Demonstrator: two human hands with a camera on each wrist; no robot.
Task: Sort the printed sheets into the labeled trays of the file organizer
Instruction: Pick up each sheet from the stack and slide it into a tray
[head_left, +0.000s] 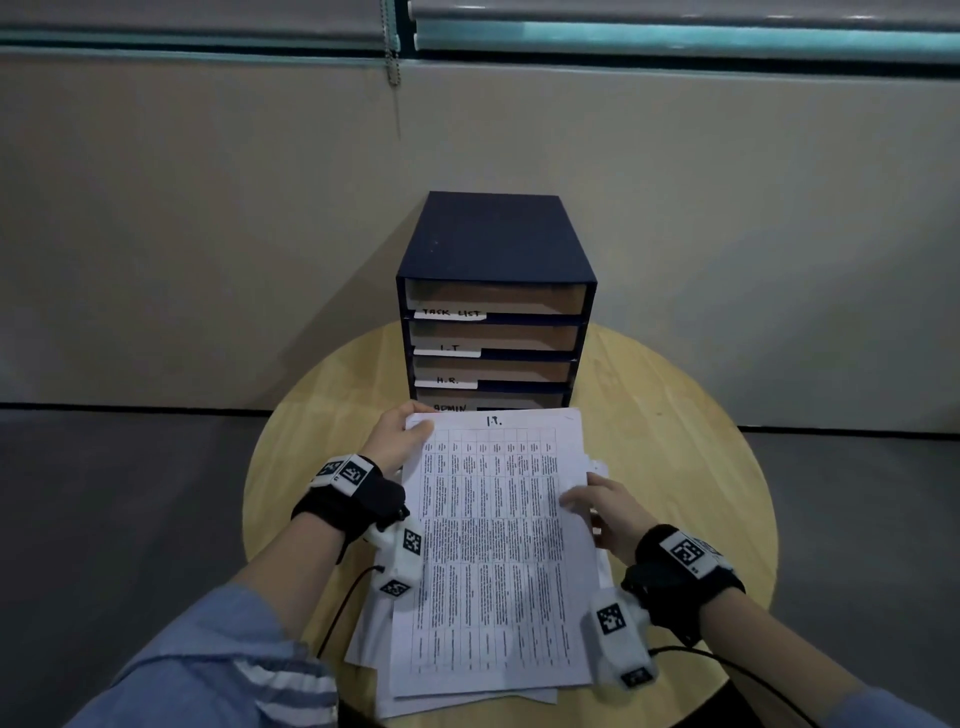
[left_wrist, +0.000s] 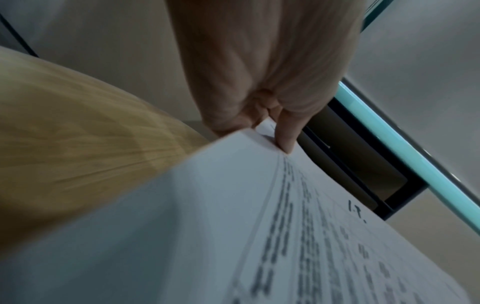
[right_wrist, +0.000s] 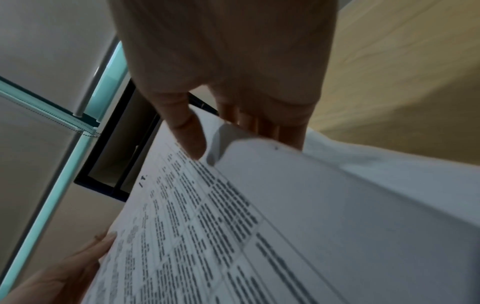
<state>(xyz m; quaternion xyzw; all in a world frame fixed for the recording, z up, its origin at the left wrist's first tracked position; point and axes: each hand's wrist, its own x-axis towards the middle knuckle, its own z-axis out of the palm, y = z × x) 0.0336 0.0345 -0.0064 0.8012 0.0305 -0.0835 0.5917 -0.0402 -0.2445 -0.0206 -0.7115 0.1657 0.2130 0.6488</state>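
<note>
A printed sheet (head_left: 493, 545) headed "I.T." and filled with a table is lifted off a loose pile of sheets (head_left: 374, 639) on the round wooden table (head_left: 675, 441). My left hand (head_left: 400, 436) pinches its far left corner, thumb on top (left_wrist: 285, 133). My right hand (head_left: 597, 506) holds its right edge, thumb on the print (right_wrist: 187, 131) and fingers underneath. Behind the sheet stands the dark blue file organizer (head_left: 493, 249) with trays labeled TASK LIST (head_left: 451, 313), I.T. (head_left: 449, 349), H.R. (head_left: 447, 381) and ADMIN (head_left: 450, 408).
The organizer sits at the table's far edge against a beige wall (head_left: 208, 234). Window blinds with a bead chain (head_left: 393, 47) hang above. Grey floor lies on both sides of the table. Cables run from the wrist cameras.
</note>
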